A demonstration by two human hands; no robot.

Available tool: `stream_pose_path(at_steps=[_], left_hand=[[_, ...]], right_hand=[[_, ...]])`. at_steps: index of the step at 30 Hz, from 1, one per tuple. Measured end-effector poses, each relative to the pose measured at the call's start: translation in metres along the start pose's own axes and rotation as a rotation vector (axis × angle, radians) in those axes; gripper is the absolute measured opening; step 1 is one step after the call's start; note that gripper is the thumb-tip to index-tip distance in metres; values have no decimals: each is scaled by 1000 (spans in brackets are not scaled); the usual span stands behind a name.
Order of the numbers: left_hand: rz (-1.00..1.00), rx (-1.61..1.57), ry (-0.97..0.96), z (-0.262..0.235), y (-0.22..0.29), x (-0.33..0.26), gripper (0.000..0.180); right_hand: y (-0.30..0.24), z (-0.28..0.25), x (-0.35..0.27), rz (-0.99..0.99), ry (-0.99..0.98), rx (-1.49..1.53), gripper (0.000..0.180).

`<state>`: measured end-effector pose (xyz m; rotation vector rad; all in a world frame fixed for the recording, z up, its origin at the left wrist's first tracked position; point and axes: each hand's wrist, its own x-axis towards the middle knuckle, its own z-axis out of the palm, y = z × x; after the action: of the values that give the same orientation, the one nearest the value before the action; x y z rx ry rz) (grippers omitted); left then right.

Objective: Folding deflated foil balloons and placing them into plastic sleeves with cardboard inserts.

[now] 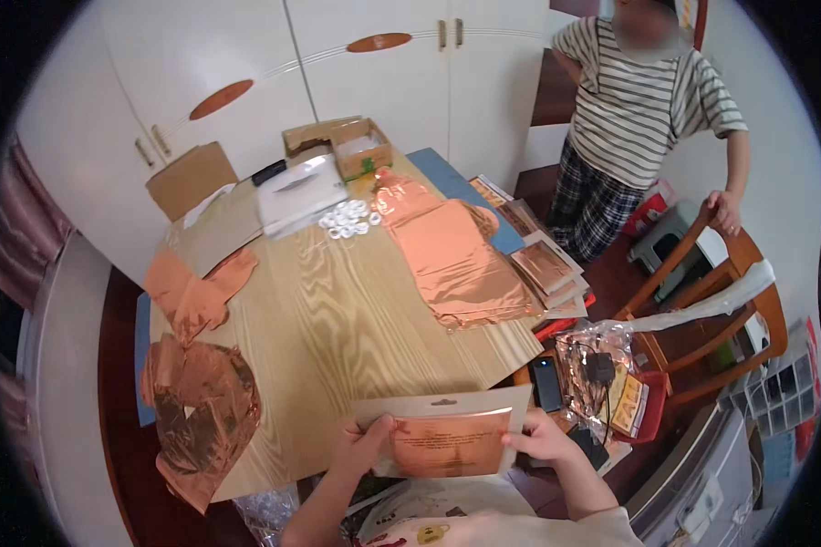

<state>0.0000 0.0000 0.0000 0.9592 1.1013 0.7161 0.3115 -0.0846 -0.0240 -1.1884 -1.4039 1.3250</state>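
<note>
My left hand (365,444) and my right hand (540,438) grip a flat, pale package (452,445) by its two side edges, at the near edge of the table. It has a hang slot in its upper strip, and folded copper-coloured foil with dark print shows inside. Both thumbs lie on the front face; the other fingers are mostly hidden behind it. Beyond, toward the right of the table, lies a stack of flat copper foil balloons (465,260). More crumpled copper foil (201,410) spreads over the table's left edge.
White rings (345,219) lie mid-table, near a clear plastic bag (301,191) and a cardboard box (363,148). Similar packages (547,269) sit at the right edge. A phone (546,383) and red bin (652,406) are lower right. A person (634,109) stands holding a wooden chair (748,273).
</note>
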Motion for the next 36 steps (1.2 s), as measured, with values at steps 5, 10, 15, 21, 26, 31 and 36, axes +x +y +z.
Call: stream_pose_path(at_steps=[5,10,15,21,26,31,36], left_hand=[[330,24,-97,55,-14,32,26],[433,47,-245,80,4,30,25],[362,84,-181,53,-11,8,23],[418,107,-62,35,-20,-10,19],[293,285,39,26,-28,-37,17],[321,540,-89,46,-38,-36,23],[281,578,-306,64,-69,-19,32]], right_hand=[[51,-41,-71,299,280,162,23],[24,-121,3,-26,1029,468,28],[118,-226,112,-16,947,517,21],[306,-318,168,74,1289,341,25],[297,-269,163,507,1108,153,36],[175,-115,87,237,1063,-112,44],[99,44,-18,82,325,246,45]])
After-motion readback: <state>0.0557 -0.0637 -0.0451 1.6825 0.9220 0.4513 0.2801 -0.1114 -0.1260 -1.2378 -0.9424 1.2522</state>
